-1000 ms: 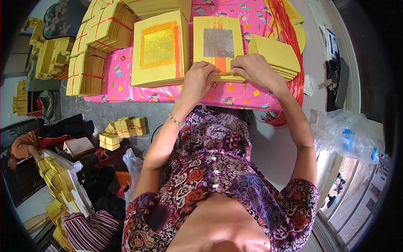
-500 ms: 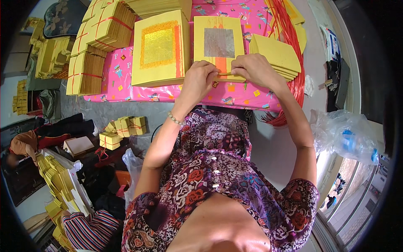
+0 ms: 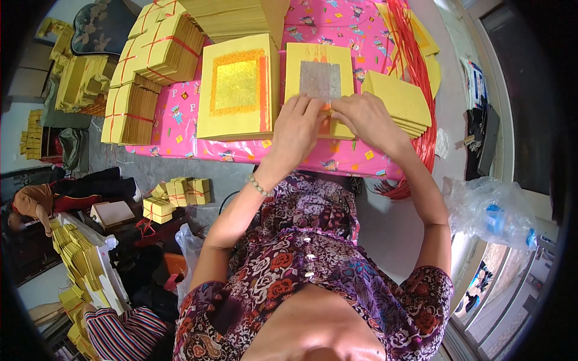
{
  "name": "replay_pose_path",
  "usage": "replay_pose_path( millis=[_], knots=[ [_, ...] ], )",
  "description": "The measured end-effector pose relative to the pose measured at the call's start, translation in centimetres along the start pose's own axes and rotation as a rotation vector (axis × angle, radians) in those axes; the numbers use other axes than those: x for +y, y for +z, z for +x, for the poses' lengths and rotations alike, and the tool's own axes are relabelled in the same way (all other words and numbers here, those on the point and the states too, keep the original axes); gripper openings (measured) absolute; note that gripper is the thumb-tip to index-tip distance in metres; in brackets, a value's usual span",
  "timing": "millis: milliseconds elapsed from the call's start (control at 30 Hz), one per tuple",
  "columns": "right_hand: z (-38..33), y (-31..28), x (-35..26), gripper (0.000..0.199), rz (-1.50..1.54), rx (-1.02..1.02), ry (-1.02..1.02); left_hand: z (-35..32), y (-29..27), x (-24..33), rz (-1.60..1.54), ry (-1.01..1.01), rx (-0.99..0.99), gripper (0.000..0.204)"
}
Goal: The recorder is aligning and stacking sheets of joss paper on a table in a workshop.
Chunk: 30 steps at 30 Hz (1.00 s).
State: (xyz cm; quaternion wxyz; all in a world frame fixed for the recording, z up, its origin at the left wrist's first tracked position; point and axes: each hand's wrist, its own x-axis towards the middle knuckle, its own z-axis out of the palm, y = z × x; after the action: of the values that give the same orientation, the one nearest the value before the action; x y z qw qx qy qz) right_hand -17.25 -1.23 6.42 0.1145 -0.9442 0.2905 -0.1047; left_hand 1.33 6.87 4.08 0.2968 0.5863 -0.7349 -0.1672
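Note:
A yellow paper sheet (image 3: 319, 53) with a silver-grey square and a red-orange band lies on the pink table cover, in front of me. My left hand (image 3: 297, 131) and my right hand (image 3: 363, 119) meet over its near part, both closed, fingertips pinched on the sheet's turned-up near edge. The fingers hide most of the fold. Left of it stands a thick stack of yellow paper (image 3: 208, 114) with a gold square and a red stripe. Close to my right hand is a pile of folded yellow papers (image 3: 394, 93).
Bundles of yellow paper (image 3: 158, 55) tied with red string fill the table's left side. Red plastic strands (image 3: 424, 114) hang over its right edge. Other people work at lower left, one in a striped garment (image 3: 129, 331). A clear plastic bag (image 3: 490, 210) hangs at right.
Both hands have moved away from me over the silver-patched sheet, its near edge folding up with them. The whole view has shifted slightly, so the table sits lower in the picture.

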Motion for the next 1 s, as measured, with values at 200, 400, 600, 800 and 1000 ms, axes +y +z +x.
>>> replay_pose_path(
  millis=[200, 400, 600, 800, 1000],
  knots=[
    [4.7, -3.2, 3.6, 0.022, 0.096, 0.011, 0.152, 0.7, 1.4, 0.2, 0.086, 0.187, 0.356, 0.054],
    [9.6, -0.6, 10.2, 0.029, 0.102, 0.074, 0.105, 3.1, 3.8, -0.6, 0.144, 0.097, 0.224, 0.07],
    [12.2, 0.8, 11.3, 0.029, 0.002, -0.191, 0.236, 5.3, 5.7, -2.2, 0.276, 0.039, 0.177, 0.073],
    [12.6, 1.1, 11.1, 0.029, -0.173, -0.16, 0.254, 5.9, 6.3, -2.7, 0.295, -0.003, 0.14, 0.072],
    [14.3, 2.4, 12.0, 0.03, 0.06, -0.174, 0.202, 6.1, 6.5, -2.8, 0.322, -0.019, 0.108, 0.071]
  ],
)
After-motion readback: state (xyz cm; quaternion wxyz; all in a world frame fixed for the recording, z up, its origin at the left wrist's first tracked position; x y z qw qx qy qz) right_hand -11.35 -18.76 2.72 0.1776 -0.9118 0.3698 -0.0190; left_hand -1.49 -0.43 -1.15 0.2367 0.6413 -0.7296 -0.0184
